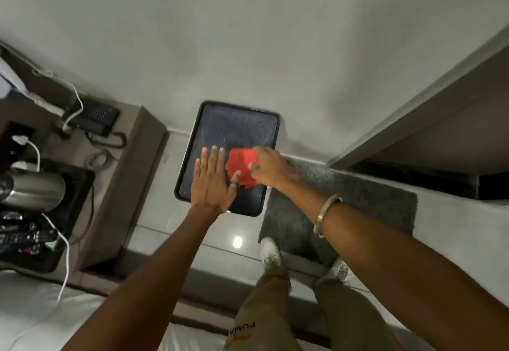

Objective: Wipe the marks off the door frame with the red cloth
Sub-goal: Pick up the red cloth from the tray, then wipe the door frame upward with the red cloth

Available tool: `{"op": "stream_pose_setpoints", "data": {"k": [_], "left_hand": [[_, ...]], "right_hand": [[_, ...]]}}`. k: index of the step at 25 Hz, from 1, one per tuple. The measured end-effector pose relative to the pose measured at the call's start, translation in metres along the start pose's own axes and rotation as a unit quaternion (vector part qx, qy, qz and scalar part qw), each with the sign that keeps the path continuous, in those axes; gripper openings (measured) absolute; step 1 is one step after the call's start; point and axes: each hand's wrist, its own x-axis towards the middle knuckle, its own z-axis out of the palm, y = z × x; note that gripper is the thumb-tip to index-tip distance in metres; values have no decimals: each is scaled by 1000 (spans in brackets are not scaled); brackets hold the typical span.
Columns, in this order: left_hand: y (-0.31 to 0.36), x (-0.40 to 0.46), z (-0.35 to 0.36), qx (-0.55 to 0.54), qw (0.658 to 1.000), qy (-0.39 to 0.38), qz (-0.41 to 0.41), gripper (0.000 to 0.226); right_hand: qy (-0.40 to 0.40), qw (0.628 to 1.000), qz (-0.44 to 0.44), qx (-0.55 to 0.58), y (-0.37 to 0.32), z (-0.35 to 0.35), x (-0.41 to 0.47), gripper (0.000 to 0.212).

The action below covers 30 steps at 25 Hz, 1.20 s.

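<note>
A red cloth (240,165) hangs in the air in front of a black tray (220,127) that leans on the grey wall near the floor. My right hand (268,167) pinches the cloth's right edge. My left hand (213,178) is spread flat with fingers apart, its thumb touching the cloth's left edge. The grey door frame (413,97) runs diagonally at the right, well away from both hands. No marks on it are visible from here.
A grey cabinet (129,174) at the left carries a phone (95,115), cables and a steel kettle (33,191). A dark doormat (344,199) lies on the glossy floor under my feet. A white bed edge (35,317) shows at the bottom left.
</note>
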Motion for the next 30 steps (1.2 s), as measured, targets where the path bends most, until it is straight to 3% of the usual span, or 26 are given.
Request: {"op": "stream_pose_setpoints", "data": {"k": [6, 9, 13, 16, 17, 18, 21, 23, 26, 28, 30], "left_hand": [[-38, 12, 48, 2, 1000, 30, 2, 75], [-40, 11, 48, 1, 998, 55, 12, 75], [-24, 13, 26, -18, 997, 65, 31, 75], [5, 16, -11, -17, 993, 97, 67, 75], [19, 15, -27, -26, 989, 121, 79, 75], [34, 12, -42, -39, 984, 143, 94, 74], [93, 1, -88, -58, 965, 180, 183, 73], [138, 8, -118, -51, 943, 206, 256, 73], [228, 21, -174, -44, 893, 275, 353, 70], [288, 21, -212, -35, 849, 330, 412, 69], [340, 16, -244, -11, 798, 391, 459, 69]], "right_hand": [[87, 981, 170, 47, -20, 59, 63, 85], [108, 961, 250, 49, -17, 59, 87, 53], [46, 988, 149, 19, -15, 40, 80, 49], [22, 974, 94, 205, -9, 13, 39, 27], [26, 950, 97, 296, -6, -1, 21, 13], [31, 911, 100, 399, -1, -18, 1, 14], [78, 744, 73, 659, 19, -85, -73, 50], [140, 654, 45, 742, 30, -133, -112, 64], [265, 534, -12, 803, 53, -209, -166, 69], [397, 502, -42, 767, 67, -252, -198, 70], [548, 502, -84, 664, 77, -291, -228, 72]]}}
